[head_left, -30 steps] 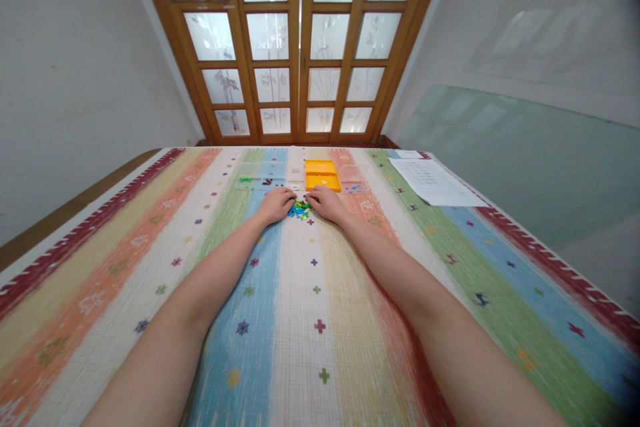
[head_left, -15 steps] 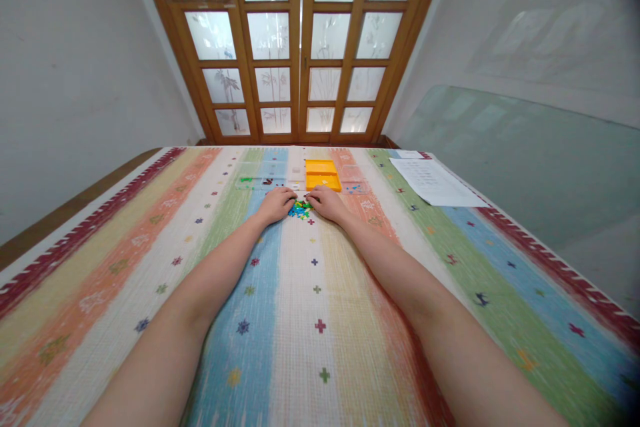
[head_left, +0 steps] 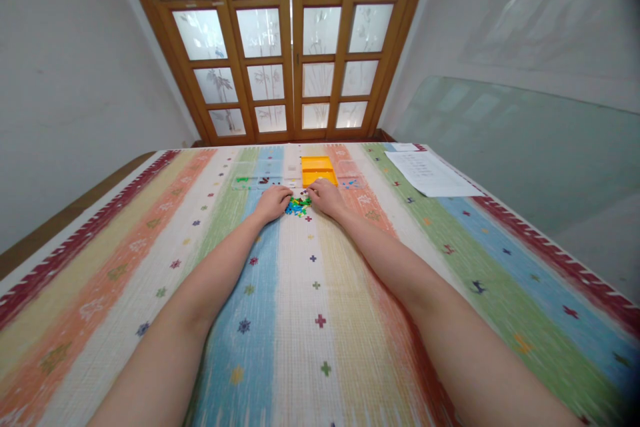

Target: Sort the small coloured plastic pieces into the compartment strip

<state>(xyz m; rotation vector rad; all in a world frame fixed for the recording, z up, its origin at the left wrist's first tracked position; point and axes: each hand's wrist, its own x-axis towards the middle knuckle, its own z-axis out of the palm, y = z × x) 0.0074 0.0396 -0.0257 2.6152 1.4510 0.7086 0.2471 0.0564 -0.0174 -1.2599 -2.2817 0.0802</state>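
A small pile of tiny coloured pieces (head_left: 298,206), mostly blue, green and yellow, lies on the striped tablecloth between my hands. At its left edge rests my left hand (head_left: 273,204), fingers bent together toward the pieces. My right hand (head_left: 326,197) is at the pile's right edge, in front of the yellow box, its fingertips pinched. Whatever either hand's fingertips hold is too small to make out. Just beyond stands the open yellow box (head_left: 319,163). Clear boxes with green pieces (head_left: 243,179), dark pieces (head_left: 263,180) and blue pieces (head_left: 351,183) flank it.
Printed white paper (head_left: 433,173) lies on the right side of the table, with another small sheet (head_left: 404,147) behind it. The striped tablecloth (head_left: 295,347) covers the table. Beyond its far edge are wooden glazed doors (head_left: 295,60); walls rise on both sides.
The camera view has shifted slightly. My hands stay at the pile, their fingertips a little farther apart than before. The boxes and paper keep their places on the table.
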